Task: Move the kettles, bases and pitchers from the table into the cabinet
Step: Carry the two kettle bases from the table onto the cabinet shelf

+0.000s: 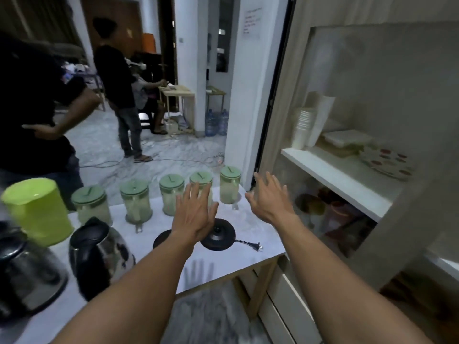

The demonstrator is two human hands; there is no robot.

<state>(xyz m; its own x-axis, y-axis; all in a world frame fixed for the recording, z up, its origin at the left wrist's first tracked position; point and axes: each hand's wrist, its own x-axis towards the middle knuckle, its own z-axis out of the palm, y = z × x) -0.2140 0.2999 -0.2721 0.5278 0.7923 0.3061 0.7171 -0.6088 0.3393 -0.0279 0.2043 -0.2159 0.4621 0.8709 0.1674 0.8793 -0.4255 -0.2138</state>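
Observation:
Several clear pitchers with green lids stand in a row along the far edge of the white table [248, 254]; the rightmost pitcher [230, 184] is nearest the cabinet. Two black kettle bases lie in front of them: one [221, 235] with its cord and plug, the other [160, 240] partly hidden by my left forearm. A steel kettle [99, 254] stands at the left, a second kettle [27, 271] further left. My left hand [195, 211] hovers with fingers spread above the bases. My right hand [269, 197] is raised, fingers spread, near the cabinet's edge. Neither holds anything.
A lime green container [37, 209] stands at the table's left. The open cabinet [340, 175] on the right holds paper cups [304, 127], food boxes and a patterned plate on its white shelf, coloured items below. Two people stand beyond the table at the left.

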